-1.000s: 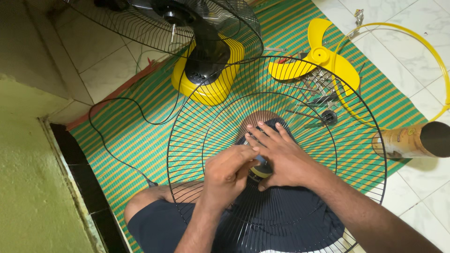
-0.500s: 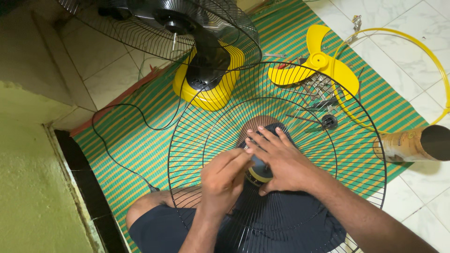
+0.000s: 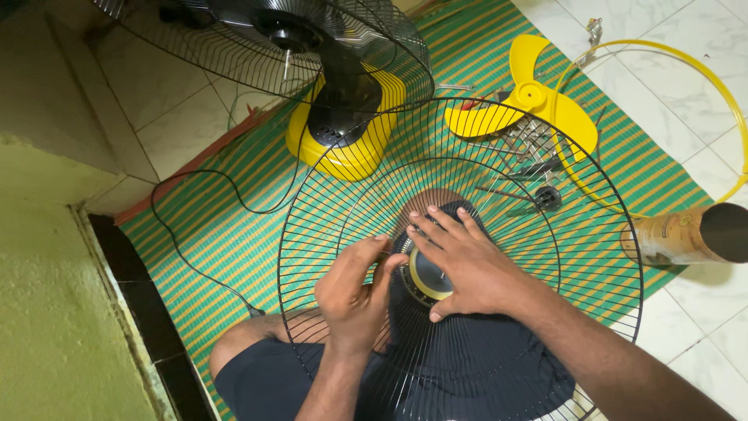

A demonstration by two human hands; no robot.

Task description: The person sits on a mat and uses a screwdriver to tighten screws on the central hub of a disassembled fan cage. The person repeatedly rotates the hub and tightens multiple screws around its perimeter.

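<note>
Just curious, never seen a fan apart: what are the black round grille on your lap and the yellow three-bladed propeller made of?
The black round grille looks like thin painted metal wire. The yellow three-bladed propeller looks like smooth moulded plastic, slightly glossy.

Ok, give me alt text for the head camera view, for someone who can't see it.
Two bare hands, left hand and right hand, press on the yellow hub of a black wire fan guard resting across the person's lap, above a green striped mat.

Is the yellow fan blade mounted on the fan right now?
No, the yellow fan blade lies loose on the striped mat, apart from the fan body.
</note>
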